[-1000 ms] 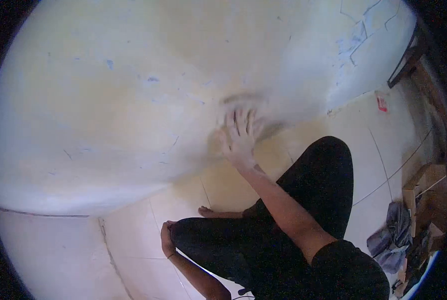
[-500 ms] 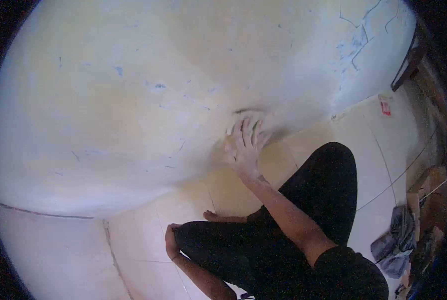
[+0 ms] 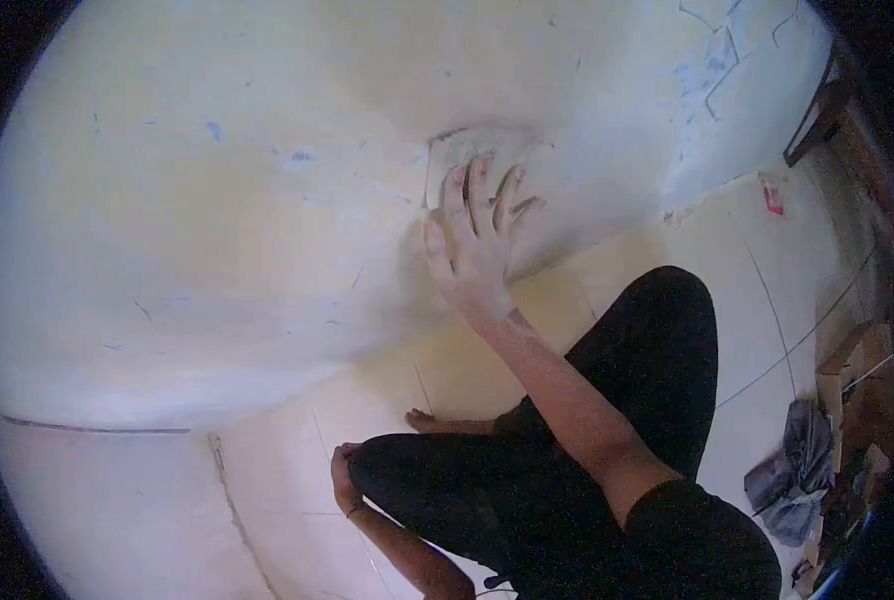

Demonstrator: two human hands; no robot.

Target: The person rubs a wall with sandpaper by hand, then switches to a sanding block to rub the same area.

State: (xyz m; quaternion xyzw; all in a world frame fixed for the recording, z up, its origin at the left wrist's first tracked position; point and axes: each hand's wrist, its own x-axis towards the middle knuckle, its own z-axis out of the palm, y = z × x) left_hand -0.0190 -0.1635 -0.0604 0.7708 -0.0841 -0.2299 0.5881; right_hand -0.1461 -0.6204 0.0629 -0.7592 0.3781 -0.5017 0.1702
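Flat against the wall (image 3: 247,250), my right hand (image 3: 479,255) has its fingers spread over a pale, thin sheet that looks like sandpaper (image 3: 441,150). The sheet's upper and left edges show past my fingertips; the rest is under the hand. Whitish dust coats this hand. My left hand (image 3: 346,478) is wrapped round my bent left knee (image 3: 382,460), with the fingers partly hidden.
I sit cross-legged on a tiled floor (image 3: 757,350) close to the wall's foot. A cracked, peeling patch (image 3: 712,75) is at the upper right. On the right lie a red-and-white packet (image 3: 772,197), a dark plastic bag (image 3: 799,470) and cardboard boxes (image 3: 862,360).
My right hand has slid up the wall, and the sheet has moved up with it. More of the sheet's edge shows. My left hand stays at the knee.
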